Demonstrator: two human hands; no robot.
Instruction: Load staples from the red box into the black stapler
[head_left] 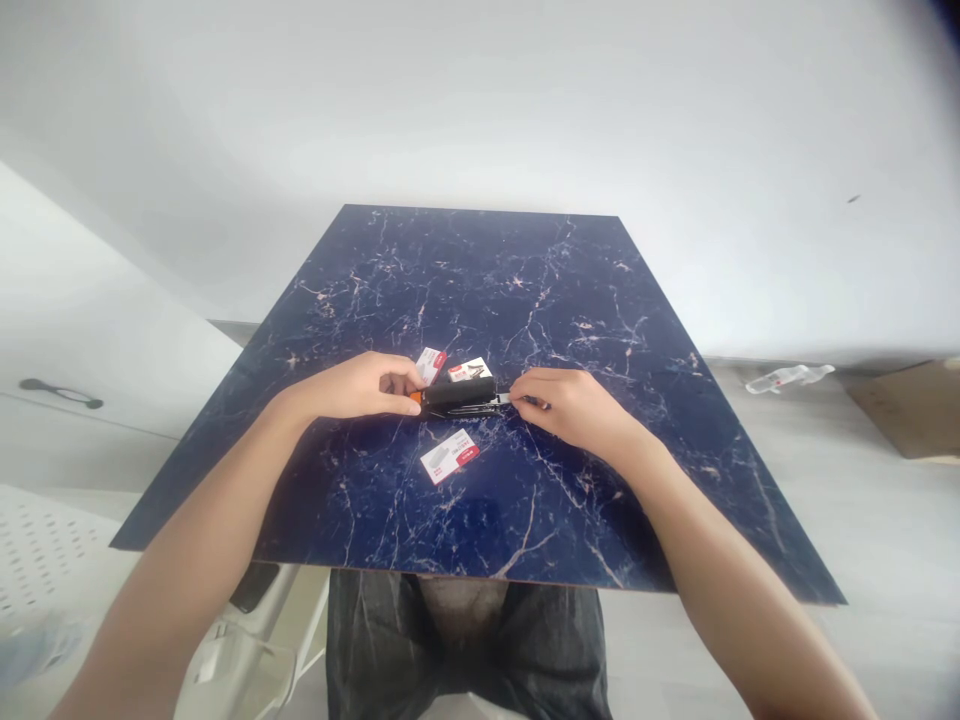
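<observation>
A black stapler (461, 391) with an orange part at its left end lies on the dark blue marbled table (480, 290). My left hand (375, 385) grips the stapler by that orange end, thumb and fingers closed round it. At the opposite end, my right hand (566, 400) is closed in a pinch on a small silvery piece (504, 398), which meets the stapler; its exact kind is unclear. Just behind the stapler are a small white and red box (470, 369) and a white and red card-like packet (430, 364). Nearer me lies another white and red packet (449, 457).
The table's front edge runs just before my lap. To the right, a clear plastic bottle (789, 378) and a cardboard box (911, 408) are on the floor. A white cabinet with a dark handle (61, 393) stands at left, and a white wall is behind.
</observation>
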